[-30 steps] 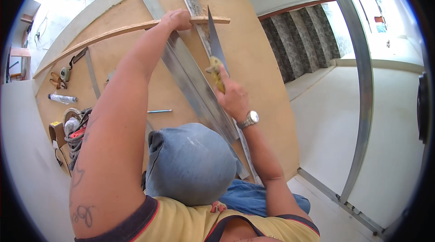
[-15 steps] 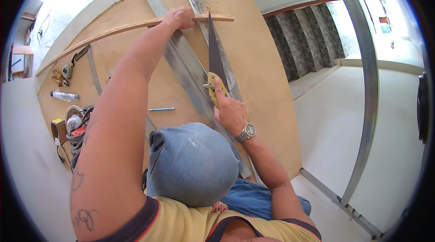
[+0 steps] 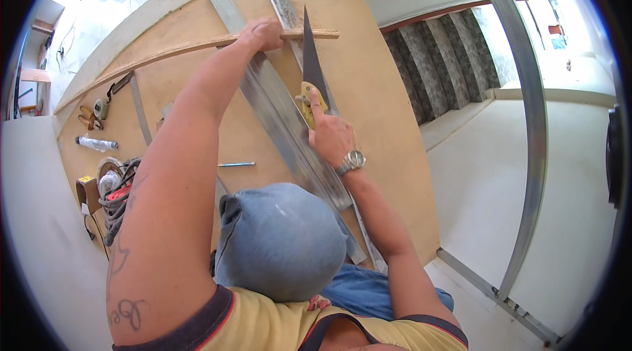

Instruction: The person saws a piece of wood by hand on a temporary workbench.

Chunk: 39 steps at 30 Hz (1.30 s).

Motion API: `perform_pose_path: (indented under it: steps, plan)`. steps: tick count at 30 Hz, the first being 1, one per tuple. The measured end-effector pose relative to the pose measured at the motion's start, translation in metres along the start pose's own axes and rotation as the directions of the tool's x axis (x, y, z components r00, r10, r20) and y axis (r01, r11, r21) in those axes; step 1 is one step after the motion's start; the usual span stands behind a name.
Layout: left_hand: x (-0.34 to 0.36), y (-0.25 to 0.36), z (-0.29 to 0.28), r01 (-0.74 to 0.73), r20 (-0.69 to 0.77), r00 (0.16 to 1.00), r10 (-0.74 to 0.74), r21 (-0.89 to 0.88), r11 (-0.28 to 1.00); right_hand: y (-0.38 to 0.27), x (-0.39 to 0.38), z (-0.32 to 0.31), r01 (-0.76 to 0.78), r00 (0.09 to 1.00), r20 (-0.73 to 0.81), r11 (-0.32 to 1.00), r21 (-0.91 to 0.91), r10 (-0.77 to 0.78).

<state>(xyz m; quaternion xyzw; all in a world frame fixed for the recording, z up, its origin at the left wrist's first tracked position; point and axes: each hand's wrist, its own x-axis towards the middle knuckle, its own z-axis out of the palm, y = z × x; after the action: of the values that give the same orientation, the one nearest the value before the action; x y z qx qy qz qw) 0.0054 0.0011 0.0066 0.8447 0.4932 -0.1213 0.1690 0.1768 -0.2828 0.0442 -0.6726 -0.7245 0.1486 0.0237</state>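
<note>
A long thin wood strip (image 3: 171, 50) crosses two grey metal channels near the far side of a wooden board. Close to the strip's right end, my left hand (image 3: 263, 34) grips it and presses it against the metal. My right hand (image 3: 332, 135) is closed round the yellow handle of a hand saw (image 3: 312, 61), index finger stretched along the handle. The dark blade lies across the strip just right of my left hand, its tip reaching past the far edge. Under the strip run the metal channels (image 3: 276, 101).
A blue pencil (image 3: 237, 165) lies on the board (image 3: 382, 153) left of the channels. Farther left are a tape measure (image 3: 101, 108), a plastic-wrapped roll (image 3: 97, 144) and a corded tool (image 3: 117, 186). A metal frame post (image 3: 536, 121) stands at the right. My jeans-clad knee (image 3: 283, 239) is in front.
My right hand has pushed the saw forward, so more of the blade reaches past the strip. My left hand stays on the strip.
</note>
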Motion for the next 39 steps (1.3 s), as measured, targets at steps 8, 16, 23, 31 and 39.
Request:
perform_pose_path:
  steps: [8,16,23,31,39]
  plan:
    - [0.004,-0.012,0.011,-0.02,-0.099,0.995,0.018,-0.027,0.999,-0.012,-0.026,-0.006,-0.052,0.985,0.169,0.997,0.052,0.042]
    - [-0.005,-0.026,0.023,0.084,-0.085,0.992,-0.089,-0.061,0.995,0.009,0.029,0.03,-0.039,0.993,0.111,0.991,0.129,0.025]
    - [-0.013,-0.004,0.01,0.064,-0.122,0.989,-0.08,-0.133,0.989,0.025,0.016,0.04,-0.039,0.999,0.013,0.994,0.1,0.038]
    - [-0.012,-0.014,0.002,0.027,-0.026,0.999,-0.031,-0.132,0.991,0.017,0.017,0.039,-0.067,0.997,0.05,0.994,0.091,0.062]
    - [-0.023,-0.008,0.002,0.047,-0.083,0.994,-0.064,-0.196,0.98,0.015,0.016,0.038,-0.086,0.996,0.007,0.991,0.103,0.085]
